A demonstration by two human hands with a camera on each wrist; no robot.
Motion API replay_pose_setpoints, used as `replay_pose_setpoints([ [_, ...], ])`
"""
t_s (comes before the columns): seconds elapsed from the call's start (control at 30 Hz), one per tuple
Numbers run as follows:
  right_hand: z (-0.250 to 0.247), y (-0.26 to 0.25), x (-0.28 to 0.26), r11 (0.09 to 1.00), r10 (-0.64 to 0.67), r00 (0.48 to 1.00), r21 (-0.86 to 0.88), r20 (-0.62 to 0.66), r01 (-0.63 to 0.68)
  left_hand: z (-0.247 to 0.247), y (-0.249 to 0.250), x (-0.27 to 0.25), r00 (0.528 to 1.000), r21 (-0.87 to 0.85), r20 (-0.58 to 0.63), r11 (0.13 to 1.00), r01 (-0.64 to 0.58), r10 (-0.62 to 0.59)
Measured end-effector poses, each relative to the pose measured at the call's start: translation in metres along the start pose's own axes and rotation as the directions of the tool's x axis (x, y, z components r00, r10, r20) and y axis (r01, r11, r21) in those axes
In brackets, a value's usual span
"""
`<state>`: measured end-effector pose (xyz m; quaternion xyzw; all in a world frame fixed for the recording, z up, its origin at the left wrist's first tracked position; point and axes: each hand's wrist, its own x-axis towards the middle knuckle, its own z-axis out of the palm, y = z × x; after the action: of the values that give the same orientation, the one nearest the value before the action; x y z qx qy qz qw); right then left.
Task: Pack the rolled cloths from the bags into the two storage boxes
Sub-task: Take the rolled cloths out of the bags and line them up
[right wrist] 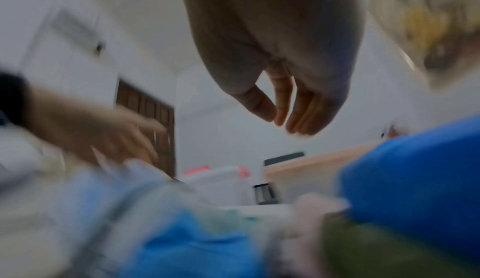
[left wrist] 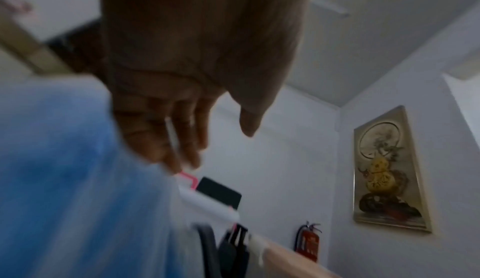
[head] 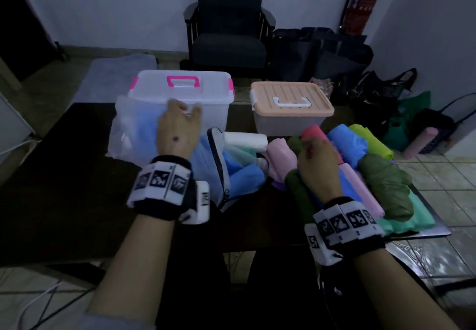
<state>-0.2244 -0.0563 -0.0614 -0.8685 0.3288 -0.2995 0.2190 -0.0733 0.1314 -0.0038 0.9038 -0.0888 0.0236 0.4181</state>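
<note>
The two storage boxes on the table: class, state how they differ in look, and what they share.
The pink-handled box has a clear lid with pink handle and latches; the peach-lidded box has an opaque ribbed peach lid with white handle and latch. A plastic bag leans against the pink-handled box, while the peach-lidded box's front is uncovered. Both have lids on and translucent walls.
</note>
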Motion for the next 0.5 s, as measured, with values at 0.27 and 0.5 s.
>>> replay_pose_setpoints([
  [0.27,0.040,-0.044,-0.026,0.300,0.355,0.582,0.500,0.732,-0.812,0.055,-0.070,0.002,0.854,0.394,0.458,0.917,0.054,-0.247],
  [0.5,0.068,-0.050,-0.021,0.152,0.472,0.492,0.482,0.731,-0.863,0.043,-0.093,0.003,0.860,0.294,0.474,0.955,0.050,-0.191],
])
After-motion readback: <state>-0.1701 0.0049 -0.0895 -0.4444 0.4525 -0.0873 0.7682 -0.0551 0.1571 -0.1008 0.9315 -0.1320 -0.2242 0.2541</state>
